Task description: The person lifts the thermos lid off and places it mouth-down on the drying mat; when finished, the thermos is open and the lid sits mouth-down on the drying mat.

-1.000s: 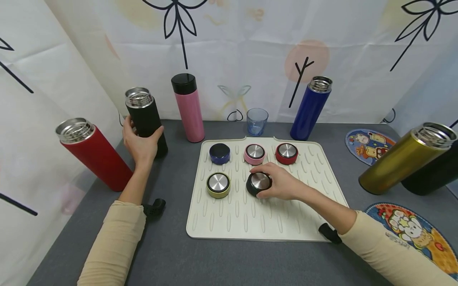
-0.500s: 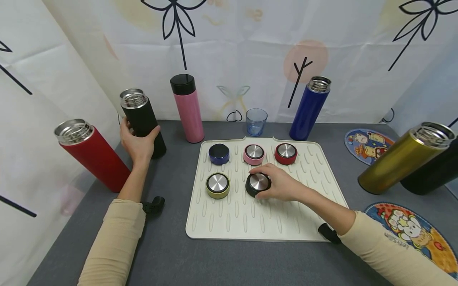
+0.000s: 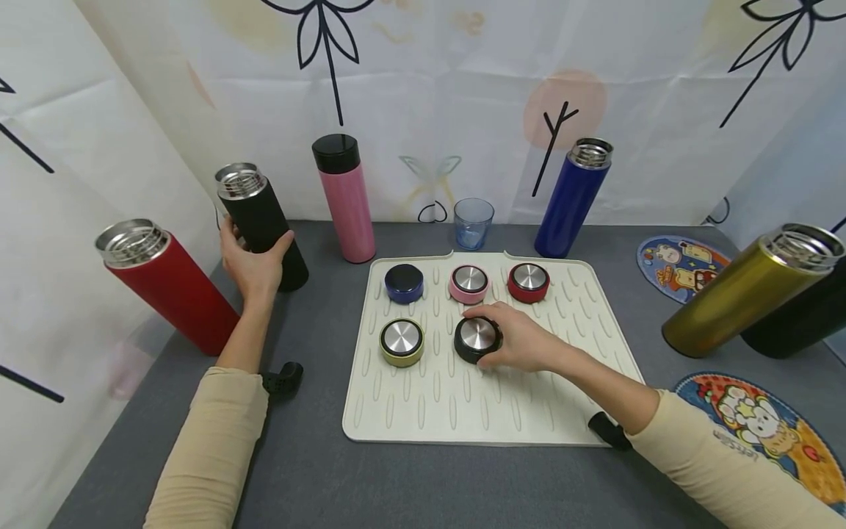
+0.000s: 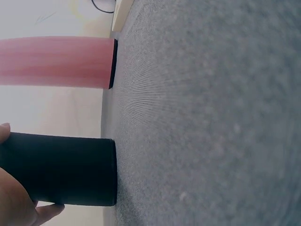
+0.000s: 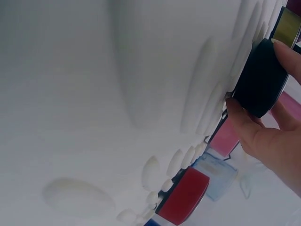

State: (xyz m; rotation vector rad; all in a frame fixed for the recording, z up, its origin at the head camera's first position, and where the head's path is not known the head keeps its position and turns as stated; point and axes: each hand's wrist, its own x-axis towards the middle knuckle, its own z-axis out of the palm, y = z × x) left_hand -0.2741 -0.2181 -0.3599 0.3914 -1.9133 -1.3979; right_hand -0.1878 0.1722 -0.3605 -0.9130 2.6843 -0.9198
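Observation:
On the left, my left hand (image 3: 254, 268) grips an uncapped black thermos bottle (image 3: 264, 213) around its lower half. The bottle's steel neck is bare, and in the left wrist view the base of the black bottle (image 4: 80, 169) is at the grey tabletop. My right hand (image 3: 518, 338) holds a black lid with a steel top (image 3: 477, 335) between thumb and fingers. That lid (image 5: 261, 77) is at the surface of the white ribbed mat (image 3: 423, 411). Near it on the mat sit a yellow-green lid (image 3: 402, 339), a blue lid (image 3: 405, 283), a pink lid (image 3: 469, 282) and a red lid (image 3: 529, 282).
An uncapped red bottle (image 3: 175, 294) stands at left, and a capped pink bottle (image 3: 346, 202) behind. A blue glass (image 3: 473, 224) and an uncapped blue bottle (image 3: 573, 202) stand at the back. At right are a gold bottle (image 3: 747, 294), a dark bottle (image 3: 800, 319) and cartoon placemats (image 3: 760, 426).
The black bottle's top has shifted slightly left along with my left hand. My right hand has stayed on the black lid, almost still.

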